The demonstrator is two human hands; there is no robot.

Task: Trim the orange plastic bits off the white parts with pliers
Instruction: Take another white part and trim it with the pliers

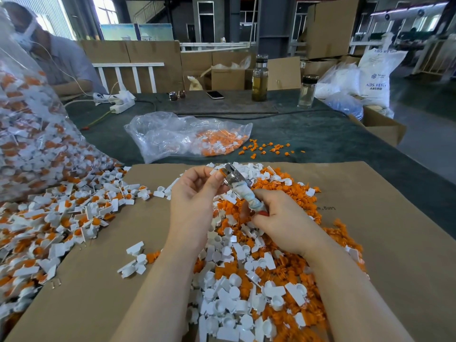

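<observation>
While my left hand (197, 191) pinches a small white part (214, 172) with an orange bit (223, 172) between thumb and fingertips, my right hand (278, 218) curls tight around the tape-wrapped handles of the pliers (237, 183). Their metal head sits right against the orange bit; I cannot tell whether the blades have closed on it. Both hands hover above a mixed heap of white and orange pieces (246, 280) on a sheet of cardboard (103, 280). To my left, untrimmed parts (61, 218) spill from a big clear bag (29, 144). Beyond the cardboard lies a smaller bag (182, 137), with loose orange scraps (266, 148) just beside it on the green table (320, 137).
</observation>
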